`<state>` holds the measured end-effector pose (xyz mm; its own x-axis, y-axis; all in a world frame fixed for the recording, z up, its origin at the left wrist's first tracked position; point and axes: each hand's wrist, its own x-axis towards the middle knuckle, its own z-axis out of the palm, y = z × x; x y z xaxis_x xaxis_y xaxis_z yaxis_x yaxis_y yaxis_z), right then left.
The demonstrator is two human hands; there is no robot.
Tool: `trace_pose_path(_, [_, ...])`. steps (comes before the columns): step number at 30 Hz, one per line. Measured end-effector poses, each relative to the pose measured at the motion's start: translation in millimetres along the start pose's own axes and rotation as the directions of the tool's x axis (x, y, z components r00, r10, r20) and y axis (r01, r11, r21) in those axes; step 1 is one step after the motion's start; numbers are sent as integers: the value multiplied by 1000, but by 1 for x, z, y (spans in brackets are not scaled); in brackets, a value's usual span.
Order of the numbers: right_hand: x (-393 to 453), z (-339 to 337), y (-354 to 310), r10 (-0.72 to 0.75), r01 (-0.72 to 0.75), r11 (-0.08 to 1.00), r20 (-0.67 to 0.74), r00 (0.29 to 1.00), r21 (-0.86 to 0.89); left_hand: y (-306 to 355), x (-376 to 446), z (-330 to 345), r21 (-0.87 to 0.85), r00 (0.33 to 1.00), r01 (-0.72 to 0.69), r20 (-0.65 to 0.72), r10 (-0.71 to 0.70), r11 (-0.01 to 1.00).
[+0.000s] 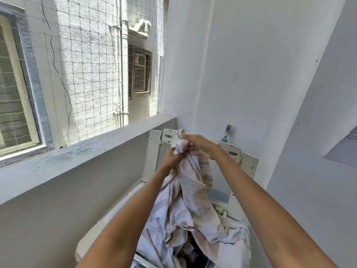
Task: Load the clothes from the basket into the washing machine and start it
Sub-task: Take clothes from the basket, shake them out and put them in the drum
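Left hand point(172, 158) and right hand point(199, 145) both clench the pale garment point(191, 192); it hangs over the washing machine point(249, 165).

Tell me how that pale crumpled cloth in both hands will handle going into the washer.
The pale crumpled cloth looks floppy: it hangs in folds from the left hand and right hand. Probably light, though bulky enough to snag.
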<state>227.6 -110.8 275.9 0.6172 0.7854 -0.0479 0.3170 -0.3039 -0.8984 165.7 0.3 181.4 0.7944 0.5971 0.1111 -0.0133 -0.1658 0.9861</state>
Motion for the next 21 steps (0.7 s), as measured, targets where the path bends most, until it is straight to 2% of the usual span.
trace_pose_path(2, [-3,-4,20,-40,33,996,-91,995,-83,0,0,13,20,992,1,-123,1,1000])
trace_pose_path(5, [-18,-15,64,-125,90,982,-210,970,-167,6,6,24,-27,988,-31,-150,27,999])
trace_pose_path(7, [-29,-15,97,-96,26,937,-184,978,-348,16,9,28,-50,981,-70,-183,59,996])
trace_pose_path(9, [-37,-9,126,8,-86,884,-170,985,-459,25,9,28,-104,976,-98,-206,75,990])
trace_pose_path(11, [-42,-1,155,135,-196,880,-168,977,-433,30,13,25,-228,967,-62,-255,2,972])
trace_pose_path(12, [-50,4,162,212,-253,885,-147,966,-390,31,15,22,-277,958,-44,-285,-38,960])
trace_pose_path(14, [-60,14,176,317,-362,894,-195,928,-265,33,15,13,-338,943,-26,-320,-88,941])
trace_pose_path(16, [-62,19,173,279,-359,898,-302,912,-253,36,15,2,-317,945,-12,-312,-93,948])
trace_pose_path(19, [-43,14,139,190,-305,921,-405,895,-242,24,20,-16,-166,975,65,-200,-99,984])
trace_pose_path(21, [-22,13,101,100,-156,985,-469,878,-81,12,23,-24,-132,980,140,-123,-156,981])
